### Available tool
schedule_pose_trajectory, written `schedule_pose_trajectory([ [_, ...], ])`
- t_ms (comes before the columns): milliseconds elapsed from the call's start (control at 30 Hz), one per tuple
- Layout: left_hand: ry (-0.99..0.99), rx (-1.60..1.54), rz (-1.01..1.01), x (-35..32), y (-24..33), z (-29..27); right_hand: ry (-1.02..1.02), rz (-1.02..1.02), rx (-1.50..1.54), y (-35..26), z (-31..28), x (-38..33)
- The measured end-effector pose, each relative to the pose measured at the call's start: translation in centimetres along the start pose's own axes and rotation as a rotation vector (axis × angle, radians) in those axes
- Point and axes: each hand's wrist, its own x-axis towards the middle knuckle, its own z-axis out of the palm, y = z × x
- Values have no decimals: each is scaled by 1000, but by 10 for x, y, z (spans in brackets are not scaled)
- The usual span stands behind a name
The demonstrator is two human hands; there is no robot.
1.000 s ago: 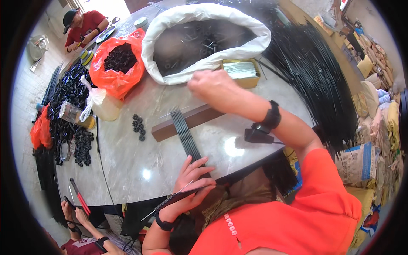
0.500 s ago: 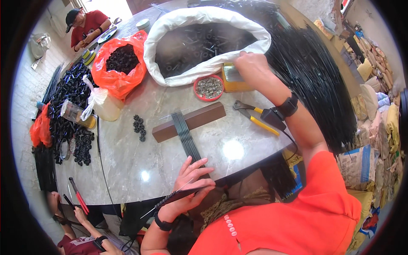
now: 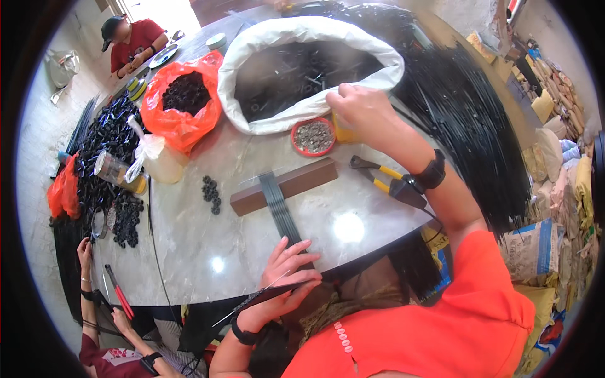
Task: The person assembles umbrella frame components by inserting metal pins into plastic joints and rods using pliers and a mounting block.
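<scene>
My left hand (image 3: 287, 286) is near the table's front edge, a thin dark rod (image 3: 252, 299) with a pale metal end pinched between thumb and fingers. Its fingers lie across the lower end of a row of dark rods (image 3: 280, 211), whose other end rests on a brown block (image 3: 315, 178). My right hand (image 3: 362, 110) is closed over a yellow container (image 3: 345, 134), in front of the white sack (image 3: 315, 26) of black tubular parts. What its fingertips hold is hidden. Beside it is a red dish (image 3: 294, 143) of small metal pieces.
Yellow-handled pliers (image 3: 378, 183) lie right of the block. Small black rings (image 3: 211, 195) sit to its left. A red bag (image 3: 148, 107) of black parts and a long heap of black rods (image 3: 466, 120) flank the sack. Co-workers sit at far left and lower left.
My right hand has moved left and slightly down from the sack's rim toward the red dish. My left hand keeps its hold. At lower left, a co-worker's hand has risen to the table's edge.
</scene>
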Motion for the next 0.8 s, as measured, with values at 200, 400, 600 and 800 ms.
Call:
schedule_pose_trajectory([
  [200, -14, 25, 26, 1, -1, -1, -167, -35, 497, -42, 11, 7],
  [400, -4, 18, 23, -1, -1, -1, -196, -116, 534, -62, 39, 9],
  [600, -9, 22, 17, 0, -2, 1, -179, -175, 508, -62, 46, 6],
  [800, -5, 29, 17, 1, -3, 2, -181, -151, 469, -64, 45, 5],
])
